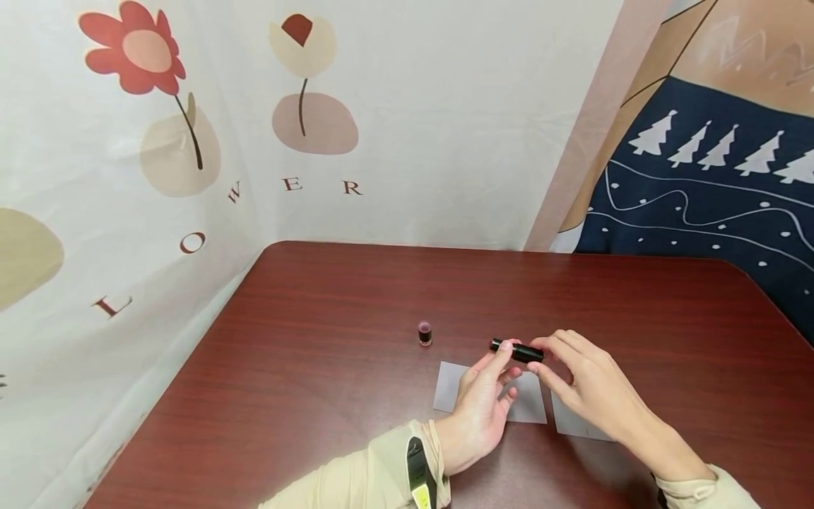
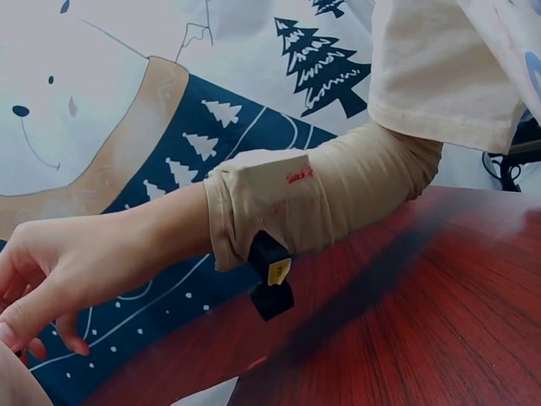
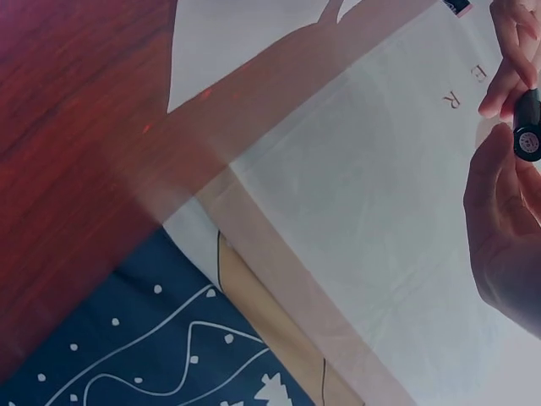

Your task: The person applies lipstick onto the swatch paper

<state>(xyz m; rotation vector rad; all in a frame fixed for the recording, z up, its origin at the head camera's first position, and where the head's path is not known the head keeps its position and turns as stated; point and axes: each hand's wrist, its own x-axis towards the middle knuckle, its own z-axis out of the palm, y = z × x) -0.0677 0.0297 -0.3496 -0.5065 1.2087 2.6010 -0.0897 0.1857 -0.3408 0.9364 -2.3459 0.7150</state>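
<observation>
A slim black lipstick tube (image 1: 528,353) is held level between both hands, above the table. My left hand (image 1: 477,417) pinches its left part with the thumb on top and fingers beneath. Thumb and fingertips of my right hand (image 1: 594,389) grip the tube's right end. In the right wrist view, a round pale label shows on the end of the tube (image 3: 528,139), close to the right fingertips. Behind the hands and to the left stands a small cylinder (image 1: 425,334) with a pinkish top and dark lower part.
Two pale grey cards lie under the hands, one left card (image 1: 448,385) partly covered by the left hand and one right card (image 1: 579,420) below the right. The reddish-brown table (image 1: 318,318) meets a printed curtain (image 1: 445,141) at its back edge.
</observation>
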